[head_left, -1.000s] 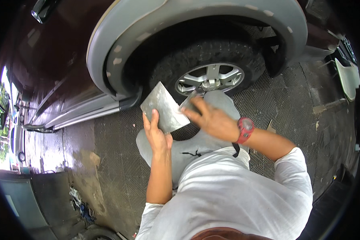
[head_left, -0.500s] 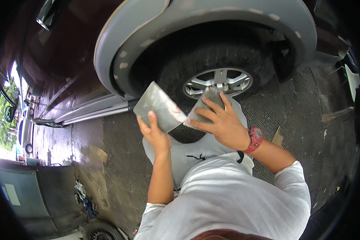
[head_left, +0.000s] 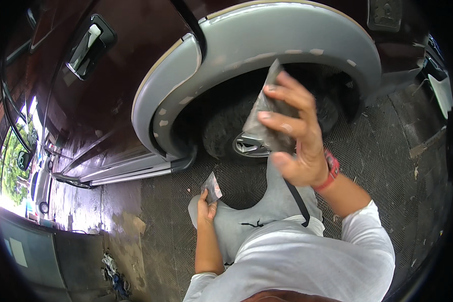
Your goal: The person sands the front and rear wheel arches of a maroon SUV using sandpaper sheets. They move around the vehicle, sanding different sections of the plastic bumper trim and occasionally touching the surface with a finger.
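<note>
Two painted parts, a grey wheel arch [head_left: 282, 32] and a side step [head_left: 128, 174], curve around us, and our raised right hand [head_left: 309, 143] blocks part of the tire [head_left: 217, 133]. Its fingers grasp a thin grey sheet [head_left: 259, 120] before the arch, long edge slanting up and slightly right; lower left, our left hand [head_left: 206, 207] pinches a second sheet [head_left: 209, 184], corner upward.

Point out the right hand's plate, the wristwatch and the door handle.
Flat plate [head_left: 254, 124] in the right hand [head_left: 311, 151]: head view, bare left part.
Red wristwatch [head_left: 332, 173]: head view, on the band.
Door handle [head_left: 84, 49]: head view, middle of the grip.
</note>
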